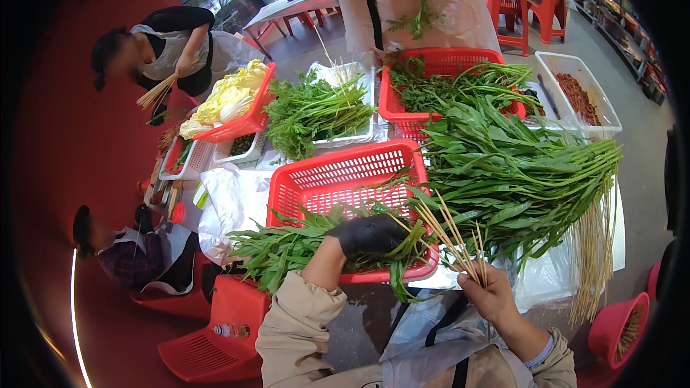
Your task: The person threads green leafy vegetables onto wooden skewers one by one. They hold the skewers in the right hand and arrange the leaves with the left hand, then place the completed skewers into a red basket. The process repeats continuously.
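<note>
My left hand (372, 234), in a black glove, is over the near side of a red plastic basket (345, 157). Its fingers are closed on folded leafy green stems (412, 240). More long-leaved greens (275, 250) spread across the basket's near left corner and hang over the rim. My bare right hand (493, 293) grips a fan of bamboo skewers (453, 231) whose upper ends point up and left. One skewer tip reaches towards the stems by my left hand; the glove hides whether it pierces them. A large heap of long-leaved greens (506, 167) lies beyond my right hand.
Behind stand a red basket of greens (450, 53), a white tray of feathery greens (323, 113), a basket of napa cabbage (232, 99) and a tub of reddish-brown food (579, 97). Loose skewers (593, 258) hang at right. A red chair (215, 334) and co-workers surround the table.
</note>
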Demonstrator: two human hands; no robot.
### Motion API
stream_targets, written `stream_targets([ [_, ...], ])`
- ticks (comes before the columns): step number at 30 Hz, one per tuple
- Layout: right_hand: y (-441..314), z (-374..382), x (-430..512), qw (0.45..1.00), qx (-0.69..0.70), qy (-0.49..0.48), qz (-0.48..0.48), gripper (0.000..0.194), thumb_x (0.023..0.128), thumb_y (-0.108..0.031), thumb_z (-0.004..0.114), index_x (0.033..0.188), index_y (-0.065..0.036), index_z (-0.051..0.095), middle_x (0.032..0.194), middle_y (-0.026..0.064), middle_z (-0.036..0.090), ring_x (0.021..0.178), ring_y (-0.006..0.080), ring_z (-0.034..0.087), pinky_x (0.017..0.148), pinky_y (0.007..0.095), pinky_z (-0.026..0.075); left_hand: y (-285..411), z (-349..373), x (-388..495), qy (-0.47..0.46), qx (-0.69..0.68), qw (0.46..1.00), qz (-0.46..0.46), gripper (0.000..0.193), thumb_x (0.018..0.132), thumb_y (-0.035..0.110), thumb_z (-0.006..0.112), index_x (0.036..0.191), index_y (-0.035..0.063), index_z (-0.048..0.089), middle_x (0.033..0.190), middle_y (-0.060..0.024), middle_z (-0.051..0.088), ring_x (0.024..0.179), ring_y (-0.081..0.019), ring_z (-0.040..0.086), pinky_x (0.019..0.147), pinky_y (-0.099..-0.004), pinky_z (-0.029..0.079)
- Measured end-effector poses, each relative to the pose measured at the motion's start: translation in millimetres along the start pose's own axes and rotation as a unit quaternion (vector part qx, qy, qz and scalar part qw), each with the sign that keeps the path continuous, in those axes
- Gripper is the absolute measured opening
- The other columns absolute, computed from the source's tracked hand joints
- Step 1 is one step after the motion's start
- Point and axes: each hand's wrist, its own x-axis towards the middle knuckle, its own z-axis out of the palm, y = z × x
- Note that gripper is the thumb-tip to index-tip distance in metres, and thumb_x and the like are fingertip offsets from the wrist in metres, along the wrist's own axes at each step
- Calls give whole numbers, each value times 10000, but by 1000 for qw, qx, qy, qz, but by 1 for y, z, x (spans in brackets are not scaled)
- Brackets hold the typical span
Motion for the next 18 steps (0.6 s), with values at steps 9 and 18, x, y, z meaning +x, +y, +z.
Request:
stream_targets([
  [9,4,2,1,999,43,9,-16,197,868,-109,590,1037,-17,634,675,-39,540,613,36,449,545,209,374,-20,-2,-6,-2,-66,998,22,197,813,82,556,968,-32,596,911,-145,621,834,-239,577,768,-327,454],
  [18,2,7,6,996,78,49,-4,177,854,-70,590,1013,-3,631,585,-35,497,471,44,419,436,199,326,-13,3,-13,333,-307,881,140,164,941,163,522,966,10,575,857,-20,575,791,-110,538,741,-264,442],
])
